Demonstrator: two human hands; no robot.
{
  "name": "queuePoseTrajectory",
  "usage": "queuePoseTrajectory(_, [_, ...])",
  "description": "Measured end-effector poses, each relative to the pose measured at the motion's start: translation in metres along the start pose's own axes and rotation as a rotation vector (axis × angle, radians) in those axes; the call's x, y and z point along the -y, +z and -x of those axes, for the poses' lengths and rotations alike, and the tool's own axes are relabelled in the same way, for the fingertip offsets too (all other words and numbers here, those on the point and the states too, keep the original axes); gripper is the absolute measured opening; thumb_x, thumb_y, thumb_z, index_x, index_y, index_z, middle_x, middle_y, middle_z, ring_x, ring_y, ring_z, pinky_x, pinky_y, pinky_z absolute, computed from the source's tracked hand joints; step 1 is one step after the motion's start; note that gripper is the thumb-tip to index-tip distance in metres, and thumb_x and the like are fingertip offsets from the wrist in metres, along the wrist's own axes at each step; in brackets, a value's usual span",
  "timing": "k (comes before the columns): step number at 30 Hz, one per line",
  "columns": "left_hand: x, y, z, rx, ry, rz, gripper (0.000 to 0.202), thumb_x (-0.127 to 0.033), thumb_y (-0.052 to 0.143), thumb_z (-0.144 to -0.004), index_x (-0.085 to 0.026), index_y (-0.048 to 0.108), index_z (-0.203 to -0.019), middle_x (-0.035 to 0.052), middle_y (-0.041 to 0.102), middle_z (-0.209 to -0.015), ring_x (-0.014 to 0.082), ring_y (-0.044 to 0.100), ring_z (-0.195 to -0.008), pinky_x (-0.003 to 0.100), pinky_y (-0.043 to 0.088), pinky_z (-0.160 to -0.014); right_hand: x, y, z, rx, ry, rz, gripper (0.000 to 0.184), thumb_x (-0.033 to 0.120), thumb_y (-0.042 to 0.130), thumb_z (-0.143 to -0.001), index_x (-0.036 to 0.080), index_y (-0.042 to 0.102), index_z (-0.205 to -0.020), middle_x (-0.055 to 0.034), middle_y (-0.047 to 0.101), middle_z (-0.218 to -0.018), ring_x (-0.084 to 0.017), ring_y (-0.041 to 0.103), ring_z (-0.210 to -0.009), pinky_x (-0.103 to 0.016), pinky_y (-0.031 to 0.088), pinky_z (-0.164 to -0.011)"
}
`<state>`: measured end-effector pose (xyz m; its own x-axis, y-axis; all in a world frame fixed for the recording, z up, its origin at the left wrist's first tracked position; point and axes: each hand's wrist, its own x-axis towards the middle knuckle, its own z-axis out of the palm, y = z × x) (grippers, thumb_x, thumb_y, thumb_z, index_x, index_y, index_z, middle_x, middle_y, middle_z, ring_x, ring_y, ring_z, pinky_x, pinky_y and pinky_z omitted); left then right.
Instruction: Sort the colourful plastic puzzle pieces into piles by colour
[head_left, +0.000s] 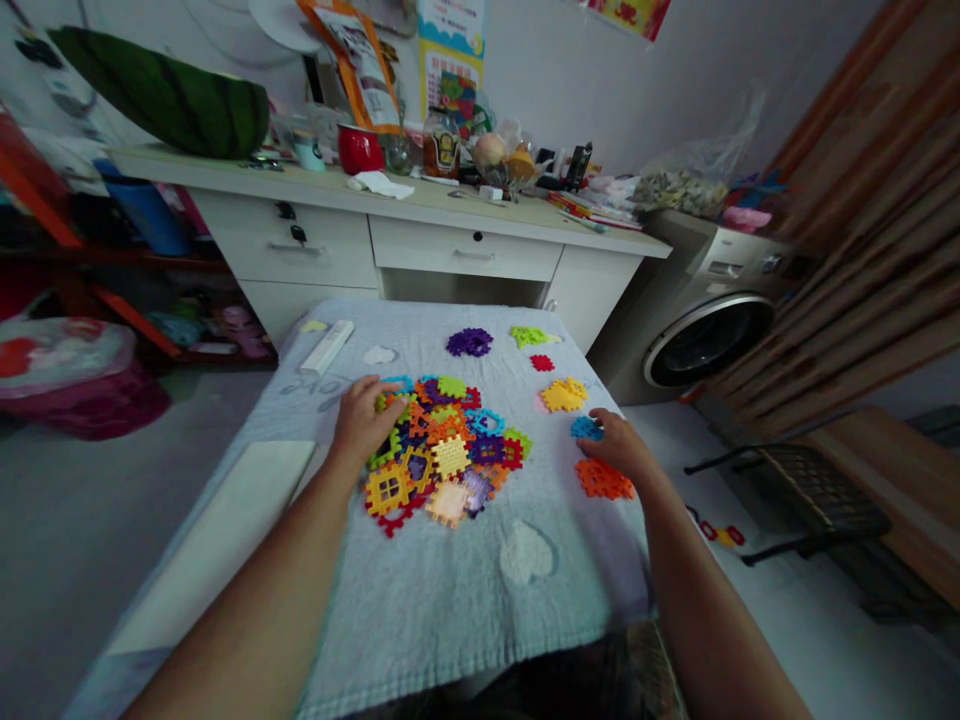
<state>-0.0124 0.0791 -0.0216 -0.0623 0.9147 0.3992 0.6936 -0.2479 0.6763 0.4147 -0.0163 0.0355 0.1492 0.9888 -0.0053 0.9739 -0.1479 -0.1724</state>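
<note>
A mixed pile of coloured plastic interlocking tiles (442,445) lies in the middle of a small table covered by a light blue towel (450,590). My left hand (364,420) rests on the pile's left edge, fingers curled over some tiles. My right hand (619,440) lies on the right side, its fingertips closed on a blue tile (586,428), just above a small heap of orange tiles (604,480). Sorted heaps sit farther back: purple (470,343), green (531,336), yellow (564,395), and one red tile (541,362).
A white remote (327,347) lies at the towel's back left. Behind the table stands a white desk (465,250) crowded with jars, a red pot and a watermelon (165,95). A washing machine (709,335) is at right, a dark chair (817,495) beside it.
</note>
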Motion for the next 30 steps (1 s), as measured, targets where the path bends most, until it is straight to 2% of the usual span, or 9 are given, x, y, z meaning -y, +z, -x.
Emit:
queuePoseTrajectory(5, [0.0, -0.002, 0.002, -0.028, -0.008, 0.045, 0.032, -0.044, 0.06, -0.077, -0.022, 0.07, -0.097, 0.0083, 0.057, -0.119, 0.0259, 0.053, -0.117, 0.042, 0.037, -0.109, -0.003, 0.005, -0.002, 0.01, -0.01, 0.006, 0.055, 0.033, 0.065, -0.077, 0.013, 0.054, -0.127, -0.0151, 0.063, -0.116, -0.024, 0.062, -0.1, -0.032, 0.045, -0.088])
queuePoseTrajectory(10, [-0.003, -0.005, 0.003, -0.041, -0.01, 0.084, 0.029, -0.043, 0.057, -0.078, -0.02, 0.069, -0.092, 0.0075, 0.059, -0.115, 0.0248, 0.055, -0.114, 0.042, 0.038, -0.108, -0.006, 0.001, -0.011, -0.032, -0.049, 0.019, 0.059, 0.043, 0.065, -0.079, 0.014, 0.053, -0.129, -0.0164, 0.06, -0.123, -0.028, 0.058, -0.111, -0.036, 0.043, -0.096])
queuePoseTrajectory(17, [-0.007, -0.007, 0.003, -0.054, -0.014, 0.108, 0.029, -0.043, 0.056, -0.078, -0.02, 0.068, -0.089, 0.007, 0.062, -0.11, 0.0241, 0.057, -0.109, 0.041, 0.041, -0.105, 0.022, -0.007, -0.05, -0.039, -0.081, 0.054, 0.06, 0.043, 0.066, -0.079, 0.018, 0.051, -0.132, -0.0149, 0.055, -0.13, -0.03, 0.054, -0.117, -0.04, 0.041, -0.098])
queuePoseTrajectory(21, [-0.009, -0.007, 0.003, -0.055, -0.006, 0.118, 0.028, -0.043, 0.055, -0.078, -0.02, 0.067, -0.086, 0.0065, 0.065, -0.104, 0.0233, 0.059, -0.103, 0.04, 0.044, -0.101, 0.032, 0.0, -0.07, -0.049, -0.01, 0.072, 0.075, 0.045, 0.072, -0.074, 0.021, 0.045, -0.139, -0.0164, 0.045, -0.141, -0.033, 0.049, -0.122, -0.042, 0.041, -0.097])
queuePoseTrajectory(23, [-0.01, -0.007, 0.003, -0.058, 0.0, 0.121, 0.026, -0.042, 0.054, -0.077, -0.02, 0.066, -0.085, 0.0063, 0.066, -0.101, 0.0231, 0.06, -0.1, 0.039, 0.045, -0.099, 0.032, 0.004, -0.077, -0.011, -0.007, 0.06, 0.08, 0.044, 0.074, -0.072, 0.021, 0.042, -0.142, -0.0173, 0.045, -0.139, -0.033, 0.05, -0.121, -0.042, 0.04, -0.098])
queuePoseTrajectory(26, [-0.011, -0.007, 0.003, -0.051, 0.002, 0.104, 0.026, -0.042, 0.054, -0.077, -0.02, 0.065, -0.084, 0.0067, 0.066, -0.1, 0.0234, 0.06, -0.1, 0.039, 0.045, -0.098, 0.03, 0.006, -0.086, 0.063, -0.045, 0.063, 0.071, 0.042, 0.074, -0.073, 0.019, 0.049, -0.136, -0.0165, 0.052, -0.131, -0.031, 0.053, -0.118, -0.041, 0.037, -0.099])
queuePoseTrajectory(30, [-0.01, -0.007, 0.004, -0.042, 0.003, 0.087, 0.026, -0.043, 0.053, -0.078, -0.021, 0.065, -0.084, 0.0064, 0.066, -0.101, 0.0233, 0.061, -0.1, 0.039, 0.044, -0.099, 0.027, 0.006, -0.091, 0.072, -0.062, 0.072, 0.062, 0.042, 0.073, -0.075, 0.018, 0.055, -0.129, -0.0153, 0.056, -0.125, -0.029, 0.054, -0.116, -0.038, 0.038, -0.098])
